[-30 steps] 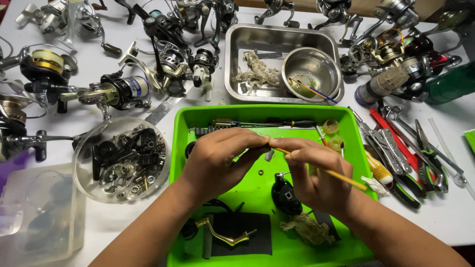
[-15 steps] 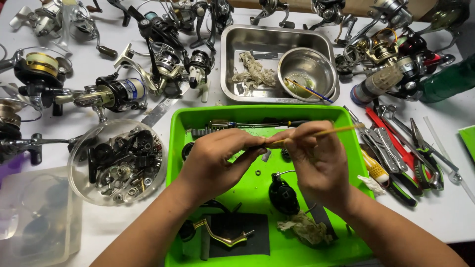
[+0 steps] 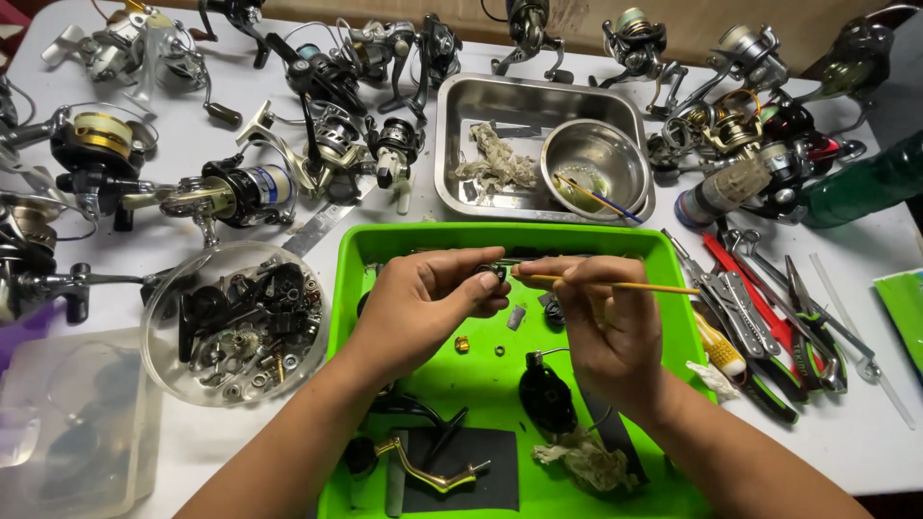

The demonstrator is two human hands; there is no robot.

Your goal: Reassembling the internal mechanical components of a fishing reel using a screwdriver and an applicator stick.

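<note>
Green tray (image 3: 673, 288): glossy smooth plastic. Behind it, steel pan (image 3: 461, 125) and bowl (image 3: 577, 144): bright polished metal. Left of tray, clear plastic dish (image 3: 163, 356). Inside tray, brush handle (image 3: 625, 284): yellow, smooth; frayed rag (image 3: 586, 461): rough cloth.

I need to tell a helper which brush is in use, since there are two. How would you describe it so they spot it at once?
Find the green tray in the middle of the table. Above it, the right hand holds a thin yellow brush level, its tip at the small dark part in the left hand. The other brush lies in the steel bowl.
</note>
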